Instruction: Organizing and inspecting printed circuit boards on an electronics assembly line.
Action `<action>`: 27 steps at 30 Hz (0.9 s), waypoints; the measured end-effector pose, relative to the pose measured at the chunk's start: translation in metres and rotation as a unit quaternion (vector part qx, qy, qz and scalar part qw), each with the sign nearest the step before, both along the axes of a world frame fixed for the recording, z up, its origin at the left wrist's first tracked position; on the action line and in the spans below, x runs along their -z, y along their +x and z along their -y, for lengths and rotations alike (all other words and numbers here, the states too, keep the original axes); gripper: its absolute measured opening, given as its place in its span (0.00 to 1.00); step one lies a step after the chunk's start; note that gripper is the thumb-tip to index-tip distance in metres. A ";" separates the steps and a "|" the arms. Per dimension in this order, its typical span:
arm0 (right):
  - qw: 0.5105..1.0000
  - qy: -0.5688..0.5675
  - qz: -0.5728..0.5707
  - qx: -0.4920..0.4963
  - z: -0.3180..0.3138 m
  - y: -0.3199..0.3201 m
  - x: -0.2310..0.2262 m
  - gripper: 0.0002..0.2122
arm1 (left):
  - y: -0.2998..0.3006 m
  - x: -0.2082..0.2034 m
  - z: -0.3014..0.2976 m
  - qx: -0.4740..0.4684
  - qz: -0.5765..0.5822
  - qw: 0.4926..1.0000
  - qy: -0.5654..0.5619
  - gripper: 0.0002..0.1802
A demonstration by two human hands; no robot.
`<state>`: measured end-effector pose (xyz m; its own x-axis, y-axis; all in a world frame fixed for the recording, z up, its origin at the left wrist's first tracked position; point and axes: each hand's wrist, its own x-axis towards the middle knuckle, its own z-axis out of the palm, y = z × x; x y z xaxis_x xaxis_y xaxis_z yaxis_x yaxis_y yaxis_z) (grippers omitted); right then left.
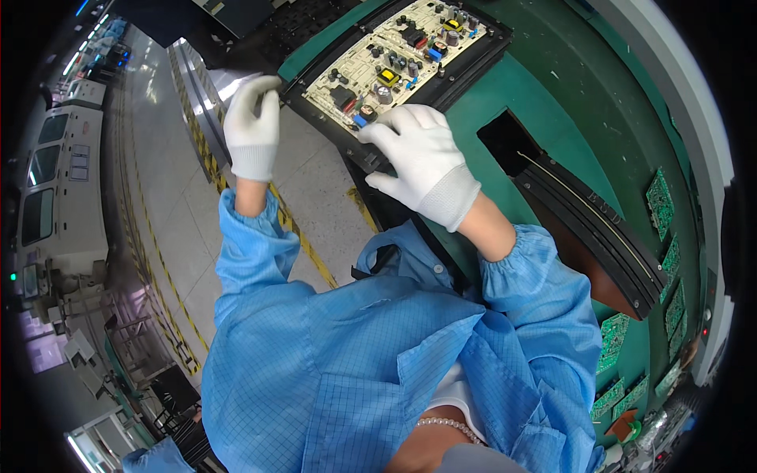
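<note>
My left hand [254, 126], in a white knit glove, is raised just off the left end of a black fixture [475, 61]. Its fingers curve toward the thumb with a gap between them, and nothing shows inside. My right hand [422, 162], gloved the same way, hovers over or rests on the fixture's near corner. Its thumb and index finger are spread either side of that corner; whether they press on it I cannot tell. In the fixture lie pale circuit boards [364, 72] carrying capacitors, yellow-wrapped transformers and blue parts.
Under the fixture runs a green bench mat [544, 110]. An open black curved holder [587, 221] lies on my right, with several green circuit boards [661, 203] beyond it. To my left are a floor with yellow-black tape [303, 244] and white machines [67, 173].
</note>
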<state>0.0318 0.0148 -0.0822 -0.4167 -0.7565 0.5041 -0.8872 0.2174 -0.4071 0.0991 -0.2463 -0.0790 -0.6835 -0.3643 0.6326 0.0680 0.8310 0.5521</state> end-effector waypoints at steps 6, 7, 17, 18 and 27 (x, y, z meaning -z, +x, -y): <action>0.997 -0.068 0.008 0.024 -0.013 -0.003 0.005 0.27 | -0.032 0.010 0.020 0.029 0.110 0.985 0.126 0.26; 0.997 -0.061 -0.004 0.037 -0.014 -0.004 0.007 0.26 | -0.036 0.012 0.021 0.047 0.139 0.983 0.114 0.26; 0.994 -0.088 -0.038 0.054 -0.016 -0.013 0.030 0.23 | -0.051 -0.031 0.041 0.126 0.300 0.942 0.082 0.29; 0.994 -0.091 -0.040 0.049 -0.017 -0.014 0.031 0.23 | -0.056 -0.039 0.044 0.148 0.354 0.920 0.084 0.30; 0.993 -0.095 -0.042 0.055 -0.018 -0.014 0.033 0.22 | -0.181 -0.032 0.009 0.169 0.334 0.913 -0.164 0.34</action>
<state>0.0183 0.0329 -0.1154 -0.4418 -0.5962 0.6703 -0.8949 0.2404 -0.3759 -0.0822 -0.2557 -0.0467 -0.9947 0.0736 0.0713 0.0913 0.9527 0.2900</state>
